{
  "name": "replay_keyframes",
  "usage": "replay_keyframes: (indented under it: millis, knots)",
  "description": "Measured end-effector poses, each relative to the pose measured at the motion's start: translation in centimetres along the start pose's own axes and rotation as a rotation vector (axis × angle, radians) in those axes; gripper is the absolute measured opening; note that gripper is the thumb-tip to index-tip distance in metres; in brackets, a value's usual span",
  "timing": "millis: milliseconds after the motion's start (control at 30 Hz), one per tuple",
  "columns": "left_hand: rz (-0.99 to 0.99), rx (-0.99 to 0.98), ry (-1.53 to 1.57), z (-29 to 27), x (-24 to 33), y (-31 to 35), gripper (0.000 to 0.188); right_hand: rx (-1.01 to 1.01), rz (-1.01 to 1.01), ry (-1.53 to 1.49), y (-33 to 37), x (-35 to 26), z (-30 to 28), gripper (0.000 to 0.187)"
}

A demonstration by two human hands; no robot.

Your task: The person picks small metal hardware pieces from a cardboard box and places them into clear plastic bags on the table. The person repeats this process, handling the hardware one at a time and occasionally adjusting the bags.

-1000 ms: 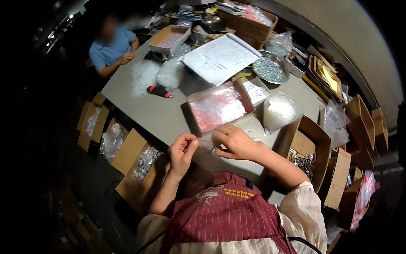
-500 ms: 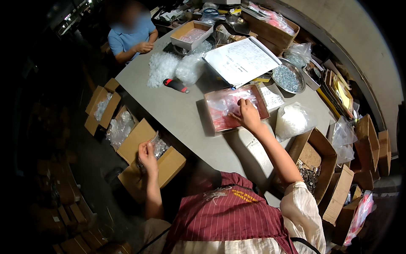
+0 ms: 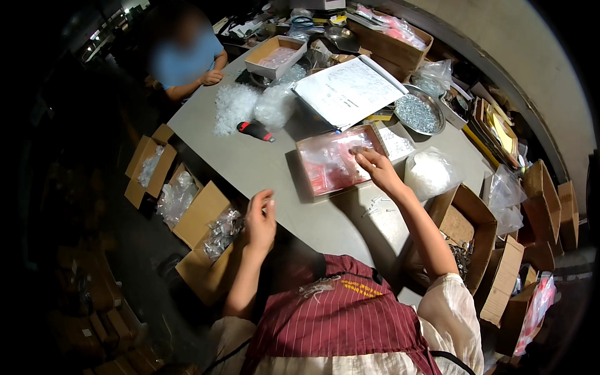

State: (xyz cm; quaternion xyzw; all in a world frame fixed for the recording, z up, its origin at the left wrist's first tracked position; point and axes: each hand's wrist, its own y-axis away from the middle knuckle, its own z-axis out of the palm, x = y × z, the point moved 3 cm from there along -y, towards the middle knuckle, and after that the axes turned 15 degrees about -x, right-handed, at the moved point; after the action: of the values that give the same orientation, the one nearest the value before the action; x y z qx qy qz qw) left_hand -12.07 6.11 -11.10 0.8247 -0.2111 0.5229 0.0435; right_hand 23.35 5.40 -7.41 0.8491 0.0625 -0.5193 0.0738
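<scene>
My right hand (image 3: 378, 169) is over a shallow cardboard box (image 3: 312, 192) of flat clear plastic bags with red markings. Its thumb and fingertips are closed on a clear plastic bag (image 3: 345, 156) at the top of the pile. My left hand (image 3: 260, 222) hangs in the air by the table's near left edge, its fingers loosely bent and apart, with nothing seen in it. Below and left of it, a carton (image 3: 203, 212) holds filled clear bags (image 3: 223, 232). Several small pale screw-like pieces (image 3: 377, 205) lie on the table near my right wrist.
On the grey table (image 3: 231, 159) are a red-and-black cutter (image 3: 255, 131), a clipboard with paper (image 3: 350, 90), a steel bowl of small metal parts (image 3: 420, 114) and a bag of white pieces (image 3: 430, 174). A carton of metal parts (image 3: 478, 219) stands right. A person (image 3: 187, 62) sits across, far left.
My left hand has let go of a filled bag over the carton and moved right and up toward the table. My right hand has closed on a plastic bag in the box.
</scene>
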Motion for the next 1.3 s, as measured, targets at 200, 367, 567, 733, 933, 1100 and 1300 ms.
replay_keyframes:
  millis: [200, 367, 567, 733, 933, 1100, 1300]
  knots:
    - [0.01, -0.324, 0.705, 7.7, 9.4, -4.1, 0.025, -0.177, -0.032, -0.464, 5.2, -5.0, 1.6, 0.049]
    - [-0.013, -0.386, 0.918, 9.8, 8.7, -4.8, 0.018, -0.093, 0.082, -0.184, 7.9, -2.2, 0.6, 0.046]
    - [-0.064, -0.484, 0.53, 8.6, 7.1, -2.9, 0.011, -0.209, 0.438, 0.818, 12.2, 8.1, 0.2, 0.032]
    - [0.072, -0.519, 0.249, 10.4, 7.9, -0.7, 0.015, -0.342, 0.246, 0.948, 11.5, 9.6, 1.3, 0.019]
    - [0.146, -0.596, 0.056, 11.3, 10.4, 0.9, 0.008, -0.195, 0.259, 0.969, 10.1, 7.1, -0.7, 0.017]
    - [0.159, -0.618, 0.072, 11.7, 10.7, 1.7, 0.01, -0.221, 0.37, 0.959, 11.0, 8.4, -1.8, 0.032]
    - [0.171, -0.609, 0.002, 12.1, 11.4, 1.9, 0.02, -0.528, 0.427, 0.936, 11.7, 9.6, -0.3, 0.021]
